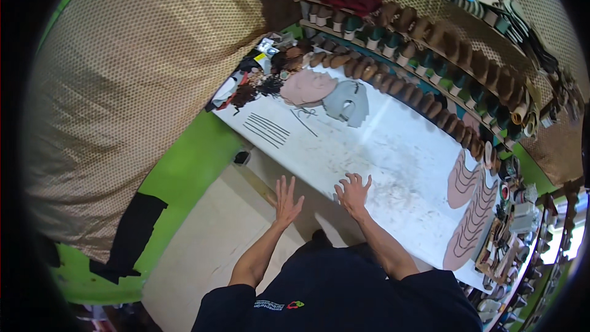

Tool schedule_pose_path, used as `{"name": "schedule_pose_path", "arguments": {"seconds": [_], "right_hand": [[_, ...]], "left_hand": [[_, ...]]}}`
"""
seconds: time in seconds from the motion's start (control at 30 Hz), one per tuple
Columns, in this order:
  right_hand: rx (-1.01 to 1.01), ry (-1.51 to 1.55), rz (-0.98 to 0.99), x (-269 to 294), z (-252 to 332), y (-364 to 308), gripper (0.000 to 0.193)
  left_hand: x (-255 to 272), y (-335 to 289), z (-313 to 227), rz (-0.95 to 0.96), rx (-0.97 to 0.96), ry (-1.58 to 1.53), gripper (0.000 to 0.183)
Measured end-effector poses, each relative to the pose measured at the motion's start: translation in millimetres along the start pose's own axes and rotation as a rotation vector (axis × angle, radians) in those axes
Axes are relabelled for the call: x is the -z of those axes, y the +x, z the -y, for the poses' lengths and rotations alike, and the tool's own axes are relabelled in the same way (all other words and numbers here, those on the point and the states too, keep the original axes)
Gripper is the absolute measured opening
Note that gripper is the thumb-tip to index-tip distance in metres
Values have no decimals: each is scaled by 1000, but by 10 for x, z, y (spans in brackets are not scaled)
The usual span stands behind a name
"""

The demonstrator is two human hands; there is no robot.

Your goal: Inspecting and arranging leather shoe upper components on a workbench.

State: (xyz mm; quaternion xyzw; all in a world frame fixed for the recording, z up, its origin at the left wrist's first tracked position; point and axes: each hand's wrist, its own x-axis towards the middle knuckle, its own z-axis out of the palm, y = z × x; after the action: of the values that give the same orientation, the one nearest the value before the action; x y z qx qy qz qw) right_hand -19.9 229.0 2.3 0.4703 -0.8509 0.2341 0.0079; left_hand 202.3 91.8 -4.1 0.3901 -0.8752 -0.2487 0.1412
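My left hand (287, 203) is raised over the floor just off the near edge of the white worktable (393, 160), fingers spread and palm bare. My right hand (353, 195) hovers at that same edge, its fingers apart and slightly curled, holding nothing. Several thin dark strips (266, 130) lie side by side at the table's left end. Beyond them are flat pink pieces (307, 88) and a grey cut sheet (345, 103), with a few loose dark strips (304, 120) in front. At the right end, long pink pieces (462, 178) carry rows of wavy dark strips.
Brown shoe lasts or shoes (393, 84) line the table's back edge. Shelves (393, 43) of more footwear rise behind. Mixed scraps (264, 80) crowd the far left corner; tools and small boxes (507, 233) fill the right side. A patterned curtain (141, 86) hangs at left.
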Motion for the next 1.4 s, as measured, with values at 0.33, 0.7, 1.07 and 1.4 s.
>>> {"name": "schedule_pose_path", "arguments": {"seconds": [0.33, 0.7, 1.07, 1.4], "right_hand": [[81, 5, -19, -466, 760, 736, 24], [32, -12, -116, -672, 951, 2137, 23], [-75, -23, -206, -1261, 894, 3556, 26], [-97, -104, -87, -1369, 955, 4016, 21]], "left_hand": [[784, 101, 757, -7, 227, 101, 84], [952, 1301, 902, -5, 68, 98, 72], [916, 2970, 942, 206, -118, 122, 57], [456, 4066, 1014, 273, -244, 202, 51]]}}
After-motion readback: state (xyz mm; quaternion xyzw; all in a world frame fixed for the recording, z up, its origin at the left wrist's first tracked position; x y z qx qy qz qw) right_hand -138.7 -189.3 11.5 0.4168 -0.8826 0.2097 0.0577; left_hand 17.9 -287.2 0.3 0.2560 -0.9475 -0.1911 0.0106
